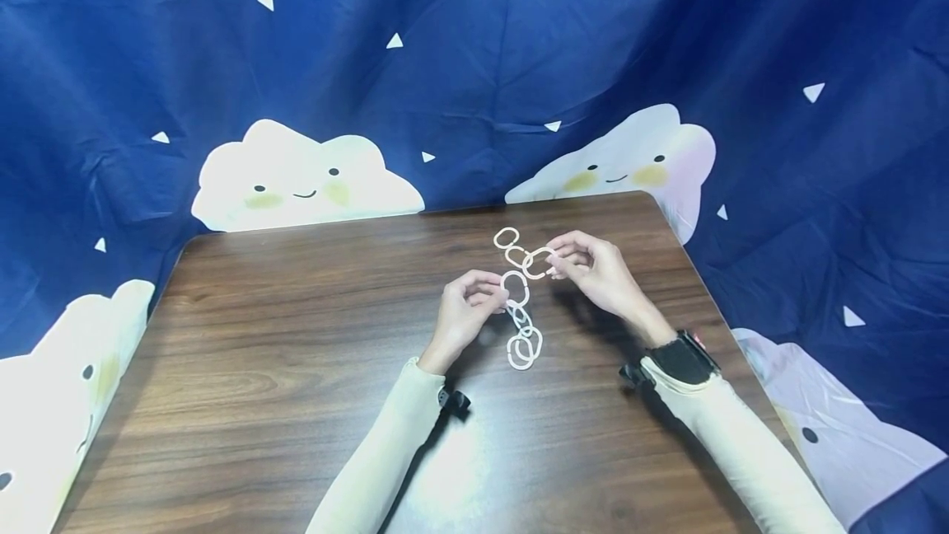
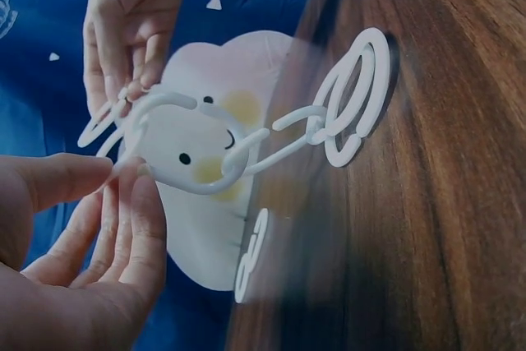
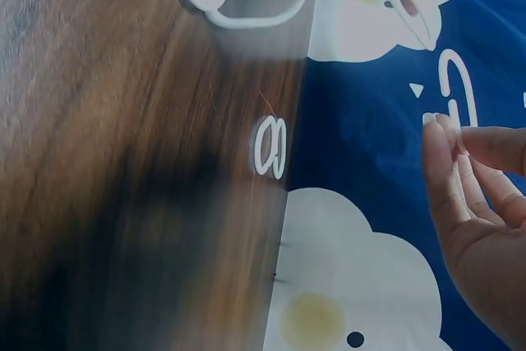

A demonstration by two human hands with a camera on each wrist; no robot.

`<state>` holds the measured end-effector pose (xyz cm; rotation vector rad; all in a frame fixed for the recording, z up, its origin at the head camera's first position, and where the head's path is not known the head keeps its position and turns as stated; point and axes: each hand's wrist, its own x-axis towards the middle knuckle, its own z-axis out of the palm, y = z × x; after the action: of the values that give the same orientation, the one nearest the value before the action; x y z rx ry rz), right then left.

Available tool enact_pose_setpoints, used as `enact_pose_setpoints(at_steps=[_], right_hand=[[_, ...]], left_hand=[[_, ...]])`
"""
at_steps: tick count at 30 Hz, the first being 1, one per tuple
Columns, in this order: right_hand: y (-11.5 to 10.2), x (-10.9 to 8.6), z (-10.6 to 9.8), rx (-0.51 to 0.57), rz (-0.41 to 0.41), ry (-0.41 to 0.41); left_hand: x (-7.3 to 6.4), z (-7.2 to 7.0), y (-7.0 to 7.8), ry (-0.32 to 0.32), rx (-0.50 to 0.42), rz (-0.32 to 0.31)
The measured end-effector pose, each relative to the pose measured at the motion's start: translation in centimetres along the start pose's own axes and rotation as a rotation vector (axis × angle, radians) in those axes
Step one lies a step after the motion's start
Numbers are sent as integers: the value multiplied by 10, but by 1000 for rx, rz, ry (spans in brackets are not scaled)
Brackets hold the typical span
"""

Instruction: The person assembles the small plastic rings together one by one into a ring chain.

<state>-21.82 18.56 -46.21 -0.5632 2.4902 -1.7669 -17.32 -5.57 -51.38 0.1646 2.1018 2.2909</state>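
My left hand (image 1: pixel 465 313) pinches a white plastic C-shaped chain link (image 2: pixel 187 190) between thumb and fingertips. From that link a short chain of several white links (image 2: pixel 376 80) hangs down, its lower end on the table. To its right, my right hand (image 1: pixel 602 272) pinches another white link (image 3: pixel 471 92) by its edge, and a gap shows in that link's side. In the right wrist view this link stands apart from the chain. Beyond the hands, two white links (image 3: pixel 260 147) lie side by side on the table; whether they are joined cannot be told.
The brown wood-grain table (image 1: pixel 296 369) reaches under both arms. Behind its far edge hangs a dark blue cloth (image 1: pixel 474 48) with white clouds and small triangles. A black band (image 1: pixel 684 359) is on the right wrist, and a small black device (image 1: pixel 454 402) on the left.
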Motion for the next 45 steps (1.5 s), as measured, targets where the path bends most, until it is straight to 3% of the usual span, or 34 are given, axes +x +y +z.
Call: enact_pose_setpoints(at_steps=[23,45], right_hand=[[-1,-7,25,166,62,-95],[-7,-7,35,215,81,-184]], left_hand=[[-3,1,1,-9,1,-8],[-3,0,1,-21,8,-22]])
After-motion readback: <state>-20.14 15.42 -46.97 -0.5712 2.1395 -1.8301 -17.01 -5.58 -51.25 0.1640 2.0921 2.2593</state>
